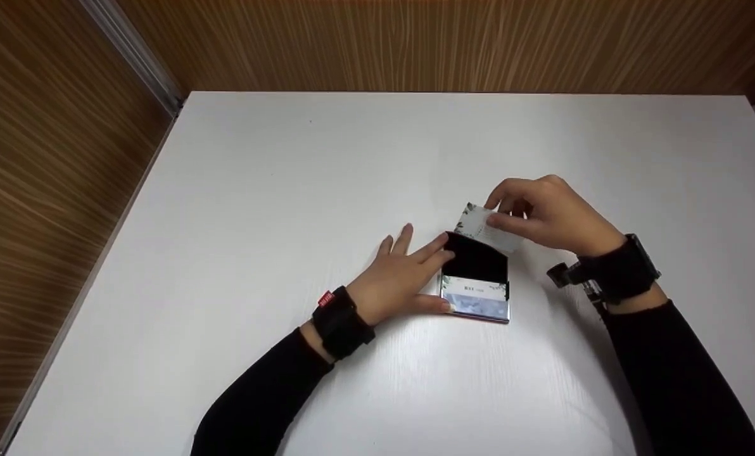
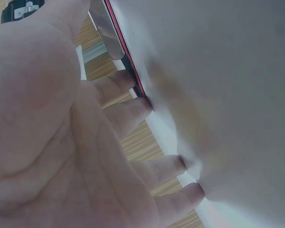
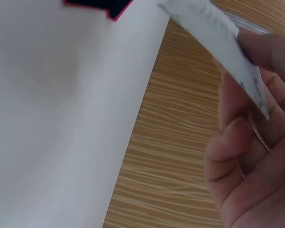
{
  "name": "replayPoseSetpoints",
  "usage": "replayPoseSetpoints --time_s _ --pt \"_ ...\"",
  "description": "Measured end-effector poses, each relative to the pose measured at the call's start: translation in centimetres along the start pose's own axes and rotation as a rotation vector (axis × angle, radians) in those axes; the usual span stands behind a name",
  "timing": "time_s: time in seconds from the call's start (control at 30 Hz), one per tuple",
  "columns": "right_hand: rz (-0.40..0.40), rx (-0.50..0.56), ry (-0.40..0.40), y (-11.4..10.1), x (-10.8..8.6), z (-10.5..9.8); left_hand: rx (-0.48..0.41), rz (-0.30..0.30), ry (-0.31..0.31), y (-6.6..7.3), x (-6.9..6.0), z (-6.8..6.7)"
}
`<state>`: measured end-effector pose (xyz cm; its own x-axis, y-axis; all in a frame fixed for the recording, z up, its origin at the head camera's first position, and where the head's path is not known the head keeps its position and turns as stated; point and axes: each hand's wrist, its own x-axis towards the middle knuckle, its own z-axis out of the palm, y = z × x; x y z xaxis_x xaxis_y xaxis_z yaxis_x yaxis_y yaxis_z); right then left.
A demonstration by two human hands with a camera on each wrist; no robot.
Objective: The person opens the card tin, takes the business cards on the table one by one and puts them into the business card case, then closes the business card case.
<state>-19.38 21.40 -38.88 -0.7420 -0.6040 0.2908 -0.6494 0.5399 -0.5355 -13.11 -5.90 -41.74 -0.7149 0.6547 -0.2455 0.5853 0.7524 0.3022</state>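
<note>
An opened business card case [image 1: 475,259] lies on the table with its black lid folded back. Inside its lower half sits a card [image 1: 479,297], white above and bluish below. My left hand [image 1: 399,282] is spread along the case's left side, thumb at the lower left corner and two fingertips touching the lid's edge. In the left wrist view, the case's red edge [image 2: 123,47] runs beside those fingers. Just beyond the lid, my right hand [image 1: 539,212] pinches a white card with leaf print [image 1: 475,221] between thumb and fingers. The right wrist view shows this card [image 3: 223,40] raised and tilted.
The white table [image 1: 289,164] extends around both hands. Wood-grain panels stand behind it [image 1: 415,44] and along its left side [image 1: 48,190]. Black straps with devices are worn on both wrists.
</note>
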Motion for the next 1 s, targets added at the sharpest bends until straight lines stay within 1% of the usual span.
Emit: replayPoseSetpoints --time_s 0.1,0.2,0.3,0.37,0.5,0.67,0.87,1.0 --pt "-0.006 0.067 -0.101 -0.5 -0.1 0.0 0.002 0.001 0.001 0.0 0.0 0.0" --pt "0.027 0.147 -0.229 -0.8 -0.1 0.0 0.012 -0.006 -0.002 0.1 0.0 -0.1" --pt "0.065 0.183 -0.332 -1.1 0.0 0.2 0.012 -0.017 -0.008 0.1 0.1 -0.2" --pt "0.075 0.183 -0.374 -1.2 0.1 0.5 0.006 -0.02 -0.01 0.1 0.1 -0.1" --pt "0.077 0.147 -0.404 -1.2 0.2 1.1 0.007 -0.017 -0.012 0.2 0.0 -0.2" --pt "0.09 0.091 -0.413 -1.4 0.3 1.6 0.018 -0.013 -0.015 0.3 0.0 -0.2" --pt "0.105 0.078 -0.428 -1.7 0.3 2.0 0.035 -0.01 -0.021 0.4 0.0 -0.2" --pt "0.106 0.063 -0.444 -1.8 0.2 2.2 0.031 -0.007 -0.021 0.4 -0.1 -0.2"
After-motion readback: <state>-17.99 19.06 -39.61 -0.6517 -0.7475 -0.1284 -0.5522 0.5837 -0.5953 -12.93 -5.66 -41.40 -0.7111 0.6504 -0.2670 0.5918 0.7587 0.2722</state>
